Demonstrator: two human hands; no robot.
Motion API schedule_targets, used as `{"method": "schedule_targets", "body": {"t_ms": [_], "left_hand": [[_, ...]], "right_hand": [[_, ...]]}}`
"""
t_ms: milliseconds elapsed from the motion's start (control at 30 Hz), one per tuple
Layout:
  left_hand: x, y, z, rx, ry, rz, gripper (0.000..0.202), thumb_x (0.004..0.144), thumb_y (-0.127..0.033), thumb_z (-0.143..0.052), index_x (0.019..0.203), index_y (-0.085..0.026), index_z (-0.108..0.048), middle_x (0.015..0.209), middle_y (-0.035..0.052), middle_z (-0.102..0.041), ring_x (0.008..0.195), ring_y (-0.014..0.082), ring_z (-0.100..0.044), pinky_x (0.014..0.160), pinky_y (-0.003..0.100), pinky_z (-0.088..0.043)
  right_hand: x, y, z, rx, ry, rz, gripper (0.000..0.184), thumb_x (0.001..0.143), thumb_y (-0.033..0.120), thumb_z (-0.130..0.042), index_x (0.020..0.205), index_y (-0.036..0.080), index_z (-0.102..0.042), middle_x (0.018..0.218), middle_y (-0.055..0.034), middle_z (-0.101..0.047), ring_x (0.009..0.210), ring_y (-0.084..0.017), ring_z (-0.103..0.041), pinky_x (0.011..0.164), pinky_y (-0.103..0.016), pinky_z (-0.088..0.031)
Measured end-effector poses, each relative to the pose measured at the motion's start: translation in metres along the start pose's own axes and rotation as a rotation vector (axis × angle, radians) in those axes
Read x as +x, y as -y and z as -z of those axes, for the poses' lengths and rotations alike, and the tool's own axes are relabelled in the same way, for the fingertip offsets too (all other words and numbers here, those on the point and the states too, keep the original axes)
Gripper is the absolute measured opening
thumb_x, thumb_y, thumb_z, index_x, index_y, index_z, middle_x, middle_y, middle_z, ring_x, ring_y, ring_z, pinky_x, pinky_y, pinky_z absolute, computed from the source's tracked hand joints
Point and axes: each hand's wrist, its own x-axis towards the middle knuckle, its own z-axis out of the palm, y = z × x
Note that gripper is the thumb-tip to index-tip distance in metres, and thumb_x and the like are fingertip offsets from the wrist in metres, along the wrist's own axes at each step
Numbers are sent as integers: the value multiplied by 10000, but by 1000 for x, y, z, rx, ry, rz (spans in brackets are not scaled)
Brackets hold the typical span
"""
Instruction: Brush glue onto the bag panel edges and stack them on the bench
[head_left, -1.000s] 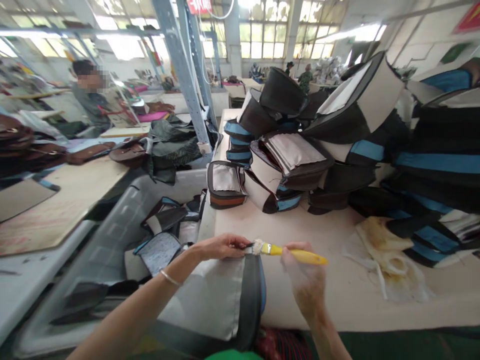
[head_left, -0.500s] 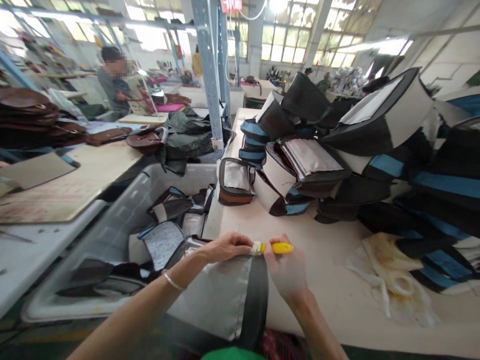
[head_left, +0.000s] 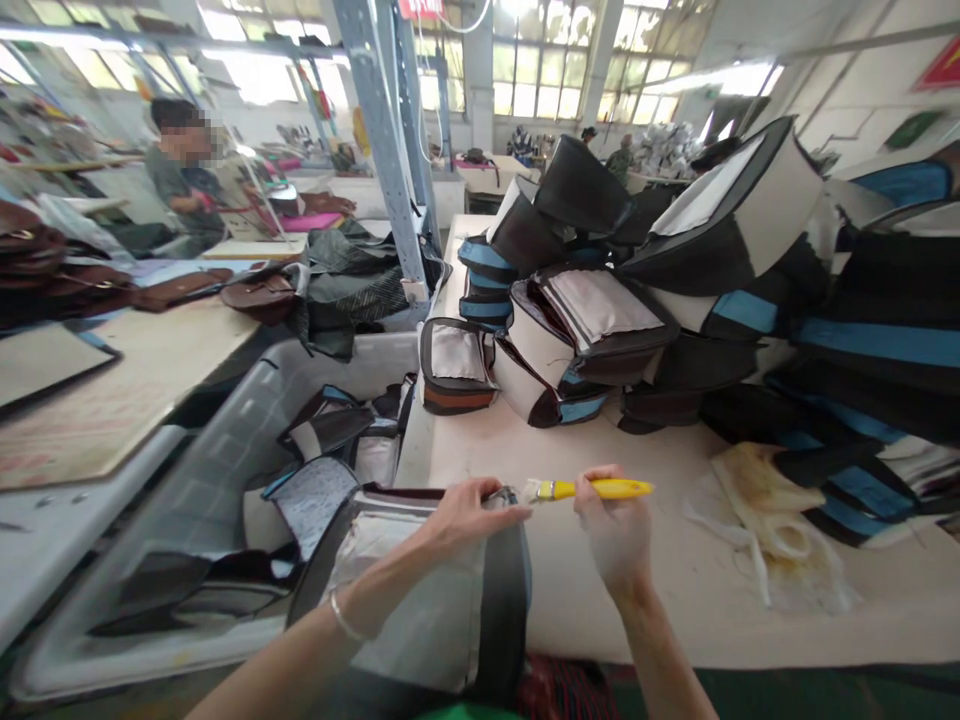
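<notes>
My right hand (head_left: 619, 540) grips a paintbrush (head_left: 628, 488) by its yellow handle. The pale bristles point left, close to the fingertips of my left hand. My left hand (head_left: 474, 515) is closed on the upper edge of an unfinished bag (head_left: 431, 615), fingers on top and thumb nearer me. Grey-white fabric and a dark border make up the bag's near side; part of it lies behind my left forearm. Whether the bristles touch the bag's edge, I cannot tell.
Half-made black, white and blue bags (head_left: 600, 310) are heaped at the back of the pale table (head_left: 600, 620). A stained plastic bag (head_left: 780, 530) lies to the right. On the left stands a plastic bin (head_left: 225, 430) with bag pieces inside. A person (head_left: 180, 180) sits at a machine beyond.
My right hand has moved to the right with the paintbrush, drawing the bristles away from the left fingers a little. The left hand stays on the bag's edge. The view has shifted slightly right.
</notes>
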Motion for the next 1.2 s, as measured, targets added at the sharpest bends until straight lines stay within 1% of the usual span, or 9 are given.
{"method": "schedule_targets", "body": {"t_ms": [67,167,233,433,567,700,933,1100,1200], "left_hand": [[1,-1,-10,-10,-56,31,333,676,-492,-690,696,-166,-621,580,-56,-474,601,132,-434,548,244,-271],[2,2,-17,-173,-27,67,212,657,-355,-698,704,-160,-630,568,-59,-474,571,119,-416,532,240,-261],[0,4,-18,-310,7,82,180,640,-287,-713,737,-154,-640,589,-57,-494,571,112,-419,538,232,-276],[-10,11,-20,-635,99,79,286,642,-251,-760,895,-131,-701,786,33,-672,741,168,-589,709,253,-431],[-18,12,-21,-761,115,120,354,600,-270,-802,909,-129,-701,794,60,-699,734,197,-627,742,297,-475],[-25,8,-19,-719,85,129,370,610,-282,-808,932,-135,-699,828,62,-708,773,207,-639,770,301,-487],[-33,10,-19,-573,-3,57,379,622,-289,-803,959,-149,-700,936,63,-715,879,224,-624,816,301,-482],[-32,14,-21,-643,27,62,423,606,-316,-832,965,-140,-696,877,55,-718,800,196,-625,766,278,-482],[-30,16,-21,-674,50,57,411,612,-325,-838,957,-148,-702,883,46,-719,787,185,-625,751,263,-477]], "right_hand": [[0,-8,1,183,-12,-98,230,896,413,-588,821,205,-526,508,71,-479,420,-94,-412,403,-196,-312],[-2,-15,-6,443,20,-208,244,864,414,-626,829,203,-508,499,80,-467,416,-83,-388,400,-184,-296],[-2,-19,-14,525,69,-258,251,845,414,-637,827,203,-502,497,83,-465,408,-81,-378,395,-185,-287],[8,-44,-30,539,136,-292,265,809,418,-642,792,191,-506,494,73,-478,396,-78,-367,389,-189,-277],[13,-56,-28,492,122,-272,279,775,415,-681,775,181,-530,500,65,-489,407,-85,-374,392,-196,-280],[14,-49,-24,495,84,-255,259,827,429,-619,804,201,-499,496,84,-461,409,-86,-362,400,-195,-279],[17,-37,-22,469,122,-240,245,838,409,-605,781,199,-493,479,87,-436,398,-81,-327,390,-198,-243],[10,-32,-20,406,104,-225,245,812,402,-641,769,194,-519,506,71,-453,418,-91,-355,395,-206,-256],[1,-21,-20,419,78,-211,233,858,412,-596,800,202,-514,519,75,-443,425,-92,-345,403,-207,-258]]}}
